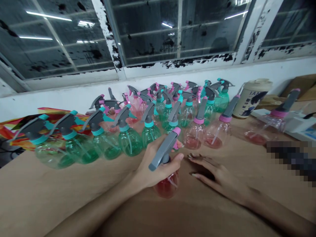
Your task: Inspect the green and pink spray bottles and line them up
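Note:
My left hand (154,164) is wrapped round the neck of a pink spray bottle (167,187) with a grey trigger head. Its pink nozzle tip points away from me, and a little pinkish-red colour shows in the lower body. To the right, my right hand (216,172) rests low over the table with fingers stretched out and apart, holding nothing. Beyond both hands stand two pink spray bottles, the nearer-left one (193,140) and its neighbour (217,138). A green spray bottle (130,143) stands in the row left of my left hand.
Several green and pink spray bottles crowd the back of the wooden table (98,191). A pink bottle (259,135) stands at the right, near a white tumbler (253,98) and a white power strip (293,121). Colourful plastic packaging (59,115) lies far left. Windows rise behind.

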Demonstrator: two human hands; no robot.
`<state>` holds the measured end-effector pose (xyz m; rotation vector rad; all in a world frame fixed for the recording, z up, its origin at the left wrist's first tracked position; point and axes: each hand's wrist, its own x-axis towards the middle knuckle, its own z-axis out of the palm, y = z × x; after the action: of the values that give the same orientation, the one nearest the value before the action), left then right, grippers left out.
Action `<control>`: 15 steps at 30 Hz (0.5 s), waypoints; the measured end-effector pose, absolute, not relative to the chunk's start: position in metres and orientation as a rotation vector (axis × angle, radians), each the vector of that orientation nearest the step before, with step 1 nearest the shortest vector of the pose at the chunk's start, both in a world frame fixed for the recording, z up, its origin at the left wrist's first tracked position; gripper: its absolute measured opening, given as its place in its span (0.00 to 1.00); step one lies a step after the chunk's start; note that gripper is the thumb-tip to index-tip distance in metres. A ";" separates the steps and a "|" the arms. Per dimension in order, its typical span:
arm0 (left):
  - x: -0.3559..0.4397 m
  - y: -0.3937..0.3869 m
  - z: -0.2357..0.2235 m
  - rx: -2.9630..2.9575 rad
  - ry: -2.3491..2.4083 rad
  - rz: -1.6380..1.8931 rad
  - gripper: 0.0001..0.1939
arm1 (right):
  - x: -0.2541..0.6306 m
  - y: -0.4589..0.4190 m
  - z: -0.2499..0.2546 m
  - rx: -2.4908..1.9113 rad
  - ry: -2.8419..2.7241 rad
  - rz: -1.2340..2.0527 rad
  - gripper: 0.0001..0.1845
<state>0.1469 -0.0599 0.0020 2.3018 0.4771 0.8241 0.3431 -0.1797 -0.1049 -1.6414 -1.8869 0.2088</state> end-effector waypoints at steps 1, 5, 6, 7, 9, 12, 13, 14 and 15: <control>0.147 -0.060 0.003 2.301 0.464 0.831 0.08 | 0.343 -0.180 -0.105 -1.645 -1.890 0.212 0.25; 0.146 -0.063 0.007 2.292 0.422 0.778 0.05 | 0.343 -0.180 -0.104 -1.658 -1.888 0.225 0.25; 0.145 -0.064 0.009 2.304 0.415 0.760 0.06 | 0.343 -0.180 -0.104 -1.654 -1.888 0.227 0.24; 0.144 -0.065 0.009 2.322 0.404 0.743 0.08 | 0.343 -0.180 -0.104 -1.648 -1.888 0.231 0.24; 0.143 -0.065 0.010 2.342 0.378 0.725 0.08 | 0.343 -0.180 -0.104 -1.639 -1.886 0.233 0.24; 0.144 -0.063 0.008 2.330 0.373 0.772 0.07 | 0.342 -0.181 -0.104 -1.652 -1.884 0.230 0.25; 0.145 -0.063 0.007 2.324 0.378 0.806 0.09 | 0.342 -0.181 -0.103 -1.656 -1.883 0.227 0.25; 0.145 -0.063 0.007 2.317 0.382 0.834 0.11 | 0.342 -0.181 -0.103 -1.658 -1.882 0.226 0.26; 0.146 -0.063 0.006 2.305 0.385 0.845 0.12 | 0.341 -0.181 -0.102 -1.660 -1.882 0.230 0.26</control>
<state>0.1458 -0.0633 0.0060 2.3053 0.3850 0.8455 0.3414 -0.1814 -0.1023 -1.6605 -1.8823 0.2304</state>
